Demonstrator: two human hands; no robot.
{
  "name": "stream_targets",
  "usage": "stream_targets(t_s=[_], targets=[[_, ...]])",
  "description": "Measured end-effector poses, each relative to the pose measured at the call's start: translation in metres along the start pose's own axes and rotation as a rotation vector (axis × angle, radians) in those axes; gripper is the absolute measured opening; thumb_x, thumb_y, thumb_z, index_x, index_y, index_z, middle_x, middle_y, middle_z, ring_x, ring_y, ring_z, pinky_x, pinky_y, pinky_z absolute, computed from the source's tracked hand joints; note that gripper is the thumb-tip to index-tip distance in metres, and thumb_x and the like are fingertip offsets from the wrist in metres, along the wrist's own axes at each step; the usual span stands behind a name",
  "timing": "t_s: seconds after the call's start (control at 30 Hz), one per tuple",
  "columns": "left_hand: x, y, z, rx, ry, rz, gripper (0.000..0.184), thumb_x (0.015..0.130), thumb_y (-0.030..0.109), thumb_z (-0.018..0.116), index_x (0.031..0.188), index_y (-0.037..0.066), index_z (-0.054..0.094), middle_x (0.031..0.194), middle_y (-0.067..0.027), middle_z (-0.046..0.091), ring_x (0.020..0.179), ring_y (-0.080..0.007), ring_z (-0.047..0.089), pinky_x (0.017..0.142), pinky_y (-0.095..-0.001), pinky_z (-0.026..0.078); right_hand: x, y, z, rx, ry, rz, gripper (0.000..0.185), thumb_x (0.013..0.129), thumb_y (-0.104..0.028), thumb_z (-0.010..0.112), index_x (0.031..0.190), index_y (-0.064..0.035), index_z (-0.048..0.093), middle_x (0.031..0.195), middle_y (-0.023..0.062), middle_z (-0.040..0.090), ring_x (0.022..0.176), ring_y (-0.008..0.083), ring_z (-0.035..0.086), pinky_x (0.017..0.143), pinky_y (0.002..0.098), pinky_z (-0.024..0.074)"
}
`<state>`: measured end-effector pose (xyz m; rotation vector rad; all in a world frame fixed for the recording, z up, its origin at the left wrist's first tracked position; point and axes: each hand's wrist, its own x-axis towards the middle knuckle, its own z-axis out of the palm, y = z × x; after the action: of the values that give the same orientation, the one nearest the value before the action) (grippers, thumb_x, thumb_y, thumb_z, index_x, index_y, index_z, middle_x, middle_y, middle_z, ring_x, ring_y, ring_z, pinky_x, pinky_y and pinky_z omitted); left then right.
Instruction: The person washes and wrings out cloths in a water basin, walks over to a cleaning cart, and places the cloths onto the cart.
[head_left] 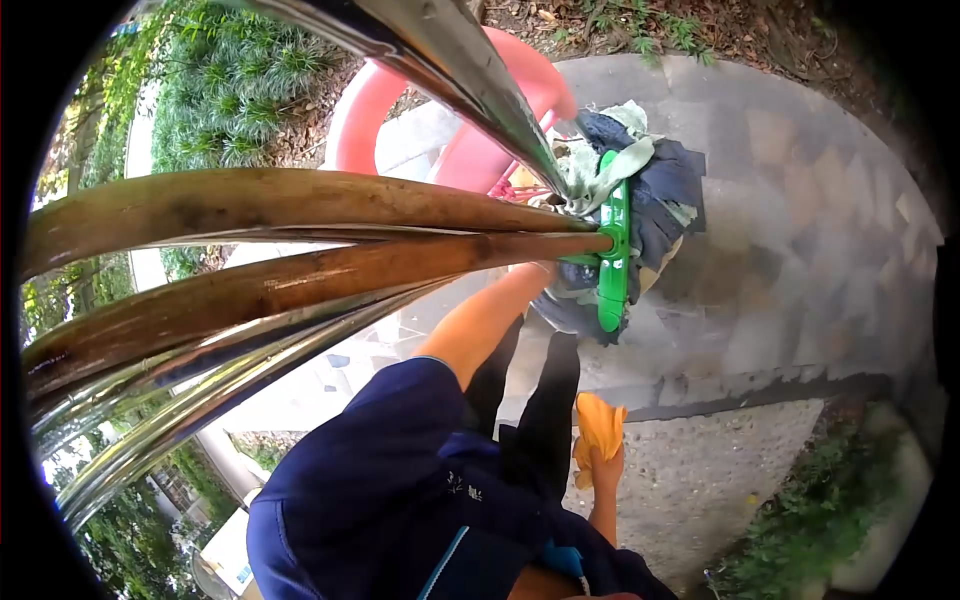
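The brown poles [300, 285] run from the left to the scene's middle, the nearer one meeting a green mop bar [613, 285]; dark mop cloths [665, 185] lie beside the bar. To control this load, I would keep the shafts gathered to limit slipping. The left arm [485, 325] reaches far; the left hand [541, 275] is mostly hidden beneath the poles, so I cannot tell its grip. At near right, the right hand [606, 468] hangs low, fingers curled around an orange cloth [600, 425].
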<state>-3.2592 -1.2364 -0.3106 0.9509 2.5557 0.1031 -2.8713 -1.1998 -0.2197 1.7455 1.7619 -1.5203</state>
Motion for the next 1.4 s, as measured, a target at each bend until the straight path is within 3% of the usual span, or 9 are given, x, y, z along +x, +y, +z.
stream_targets(t_s=[0.27, 0.57, 0.93, 1.07, 1.2, 1.23, 1.27, 1.33, 1.4], targets=[[-0.059, -0.017, -0.04, -0.221, 0.094, 0.141, 0.055, 0.057, 0.007, 0.06, 0.109, 0.008, 0.042, 0.115, -0.0174, 0.036, 0.101, -0.0355, 0.039, 0.083, -0.0384, 0.035, 0.026, -0.006, -0.03, 0.212, 0.047, -0.004, 0.044, 0.066, -0.013, 0.059, 0.104, 0.0017, 0.04, 0.094, 0.0106, 0.05, 0.081, 0.0173, 0.05, 0.07, 0.0259, 0.04], [-0.027, -0.013, -0.008, -0.092, 0.344, 0.201, 0.033, 0.071, 0.009, 0.044, 0.103, 0.005, 0.047, 0.097, -0.0184, 0.05, 0.096, -0.0298, 0.045, 0.081, -0.0377, 0.036, 0.042, -0.011, -0.028, 0.155, -0.014, 0.094, 0.047, 0.067, -0.016, 0.059, 0.106, 0.0016, 0.039, 0.096, 0.011, 0.05, 0.083, 0.0174, 0.05, 0.072, 0.0258, 0.0393], [0.012, 0.0, 0.021, -0.055, 0.203, 0.18, 0.033, 0.07, 0.009, 0.044, 0.102, 0.004, 0.047, 0.1, -0.0182, 0.048, 0.095, -0.0308, 0.045, 0.081, -0.038, 0.035, 0.05, 0.009, -0.017, 0.106, -0.063, 0.008, 0.048, 0.067, -0.017, 0.06, 0.106, 0.0018, 0.04, 0.098, 0.0109, 0.049, 0.086, 0.0175, 0.049, 0.074, 0.0263, 0.0388], [-0.01, -0.005, 0.015, -0.022, 0.142, 0.003, 0.033, 0.07, 0.009, 0.045, 0.102, 0.004, 0.047, 0.102, -0.0181, 0.047, 0.094, -0.0312, 0.045, 0.081, -0.0381, 0.035, 0.052, -0.03, -0.03, 0.311, -0.057, -0.124, 0.043, 0.074, -0.018, 0.055, 0.109, 0.0005, 0.039, 0.101, 0.0098, 0.049, 0.088, 0.0179, 0.049, 0.075, 0.0259, 0.0399], [-0.091, 0.022, -0.021, -0.391, 0.326, -0.056, 0.032, 0.067, 0.009, 0.047, 0.099, 0.006, 0.047, 0.103, -0.0183, 0.044, 0.091, -0.0352, 0.044, 0.078, -0.0396, 0.038, 0.043, -0.08, -0.041, 0.786, -0.31, 0.159, 0.041, 0.083, -0.031, 0.037, 0.114, -0.0037, 0.036, 0.108, 0.0094, 0.046, 0.096, 0.0213, 0.047, 0.08, 0.0335, 0.0401], [-0.117, 0.028, -0.032, -0.491, 0.207, -0.03, 0.029, 0.069, 0.017, 0.05, 0.096, 0.005, 0.049, 0.097, -0.0184, 0.049, 0.086, -0.034, 0.047, 0.073, -0.0374, 0.041, 0.039, -0.092, -0.043, 0.878, -0.468, 0.214, 0.044, 0.084, -0.034, 0.033, 0.116, -0.0033, 0.034, 0.111, 0.0093, 0.044, 0.098, 0.0217, 0.046, 0.082, 0.034, 0.0383], [-0.135, 0.038, -0.053, -0.513, -0.405, -0.248, 0.036, 0.07, 0.032, 0.052, 0.094, 0.005, 0.052, 0.089, -0.0187, 0.053, 0.081, -0.0289, 0.052, 0.069, -0.0345, 0.042, 0.032, -0.099, -0.043, 0.964, -0.627, 0.271, 0.047, 0.085, -0.036, 0.028, 0.117, -0.0029, 0.032, 0.114, 0.0092, 0.043, 0.1, 0.0222, 0.045, 0.085, 0.0345, 0.0364], [-0.182, 0.049, -0.052, -1.324, -0.727, -0.735, 0.069, 0.066, 0.06, 0.048, 0.102, 0.001, 0.051, 0.097, -0.0158, 0.054, 0.089, -0.0231, 0.052, 0.073, -0.0359, 0.041, 0.023, -0.106, -0.026, 0.925, -0.756, 0.14, 0.052, 0.084, -0.042, 0.024, 0.118, -0.0033, 0.031, 0.115, 0.0095, 0.042, 0.104, 0.0217, 0.042, 0.087, 0.0357, 0.0343], [-0.209, 0.046, -0.045, -1.753, -1.039, -0.566, 0.078, 0.065, 0.063, 0.045, 0.111, 0.0, 0.042, 0.109, -0.0168, 0.047, 0.104, -0.0255, 0.042, 0.091, -0.0388, 0.027, 0.005, -0.122, -0.003, 0.863, -0.843, 0.184, 0.055, 0.083, -0.045, 0.026, 0.118, -0.0032, 0.031, 0.115, 0.0095, 0.042, 0.104, 0.0207, 0.042, 0.087, 0.0348, 0.0346]])
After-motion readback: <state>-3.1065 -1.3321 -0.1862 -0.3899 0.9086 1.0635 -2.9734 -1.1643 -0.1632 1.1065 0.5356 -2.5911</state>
